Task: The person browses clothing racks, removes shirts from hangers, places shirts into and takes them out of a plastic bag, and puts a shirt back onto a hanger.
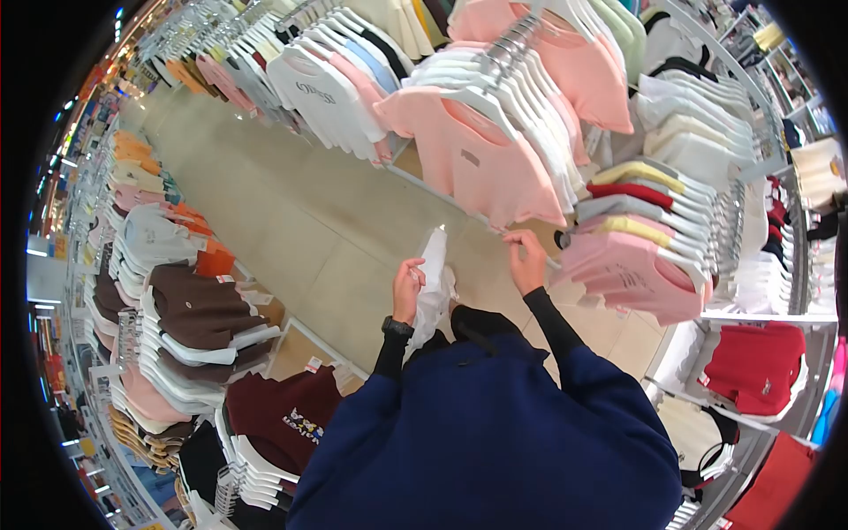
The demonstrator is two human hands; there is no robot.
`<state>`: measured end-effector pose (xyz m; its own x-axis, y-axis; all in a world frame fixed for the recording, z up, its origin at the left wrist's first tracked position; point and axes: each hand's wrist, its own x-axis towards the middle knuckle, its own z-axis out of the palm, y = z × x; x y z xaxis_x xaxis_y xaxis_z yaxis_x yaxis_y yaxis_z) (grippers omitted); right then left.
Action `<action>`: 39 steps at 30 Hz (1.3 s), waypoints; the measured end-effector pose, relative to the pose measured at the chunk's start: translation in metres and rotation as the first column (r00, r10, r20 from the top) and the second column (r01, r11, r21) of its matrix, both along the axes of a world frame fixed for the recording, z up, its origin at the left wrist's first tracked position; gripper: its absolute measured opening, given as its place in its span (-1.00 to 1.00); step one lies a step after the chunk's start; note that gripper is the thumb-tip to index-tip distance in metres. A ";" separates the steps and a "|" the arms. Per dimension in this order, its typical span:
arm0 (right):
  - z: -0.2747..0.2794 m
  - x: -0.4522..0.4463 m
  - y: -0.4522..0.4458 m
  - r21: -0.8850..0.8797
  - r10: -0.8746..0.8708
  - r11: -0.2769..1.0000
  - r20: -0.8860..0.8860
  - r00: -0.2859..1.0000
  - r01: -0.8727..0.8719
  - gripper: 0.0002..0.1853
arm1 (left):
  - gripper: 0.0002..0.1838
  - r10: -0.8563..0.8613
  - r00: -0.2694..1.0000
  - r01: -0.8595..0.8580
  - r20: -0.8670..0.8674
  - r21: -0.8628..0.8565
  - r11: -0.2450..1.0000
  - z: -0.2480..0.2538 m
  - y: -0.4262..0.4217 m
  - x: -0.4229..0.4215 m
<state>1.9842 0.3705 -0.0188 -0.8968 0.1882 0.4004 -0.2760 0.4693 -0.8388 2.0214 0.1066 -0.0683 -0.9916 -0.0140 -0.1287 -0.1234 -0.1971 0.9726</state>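
My left hand [408,290], with a dark watch on the wrist, is closed around the edge of a white crumpled piece [430,283] that looks like thin cloth or plastic. This piece hangs in front of my body, and its lower end is partly hidden by my clothing. Farther right, my right hand [527,262] is raised with its fingers bent. Its fingertips meet the lower hem of a pink T-shirt [473,159], which hangs at the front of a rack on a white hanger. Small dark print marks the shirt's chest.
White shirts [309,95] hang on the rack beyond. Folded-over pink and yellow tops [627,265] hang close on my right. Along the left stand racks with brown shirts [190,300] and a maroon shirt [278,415]. A tiled aisle [291,194] runs between the rows.
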 end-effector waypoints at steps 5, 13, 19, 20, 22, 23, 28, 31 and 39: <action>-0.008 -0.052 -0.010 0.049 -0.069 0.997 0.034 0.997 0.067 -0.89 | -0.66 0.070 0.997 -0.065 0.036 -0.117 0.991 0.011 -0.030 -0.060; -0.024 -0.154 -0.079 0.128 0.130 0.983 0.022 0.991 -0.131 -0.90 | -0.70 0.099 0.994 -0.087 0.048 -0.204 0.975 0.027 -0.091 -0.149; -0.040 -0.194 -0.185 -0.034 0.537 0.833 0.295 0.790 -0.553 -0.90 | -0.77 0.313 0.942 -0.304 0.119 -0.092 0.948 0.025 -0.137 -0.165; -0.043 -0.197 -0.203 -0.055 0.593 0.790 0.318 0.739 -0.610 -0.91 | -0.78 0.340 0.928 -0.329 0.154 -0.097 0.939 0.024 -0.147 -0.164; -0.044 -0.204 -0.239 -0.105 0.694 0.694 0.362 0.622 -0.713 -0.91 | -0.80 0.409 0.884 -0.403 0.226 -0.076 0.912 0.024 -0.166 -0.164; -0.046 -0.210 -0.257 -0.113 0.726 0.660 0.351 0.591 -0.743 -0.91 | -0.80 0.427 0.876 -0.431 0.225 -0.035 0.902 0.022 -0.179 -0.166; -0.033 -0.260 -0.343 -0.098 0.809 0.541 0.330 0.486 -0.835 -0.91 | -0.80 0.506 0.830 -0.537 0.235 0.088 0.839 0.004 -0.253 -0.186; -0.038 -0.299 -0.405 -0.078 0.815 0.531 0.319 0.483 -0.844 -0.91 | -0.80 0.514 0.821 -0.555 0.249 0.132 0.821 0.005 -0.308 -0.211; -0.018 -0.401 -0.555 -0.021 0.748 0.635 0.267 0.608 -0.772 -0.91 | -0.71 0.466 0.874 -0.484 0.135 0.179 0.856 0.020 -0.452 -0.288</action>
<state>1.5832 -0.1845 -0.0368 -0.7647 -0.6284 0.1425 -0.3749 0.2541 -0.8916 1.7329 -0.3458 -0.0479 -0.8559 -0.4461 -0.2615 -0.0437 -0.4416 0.8961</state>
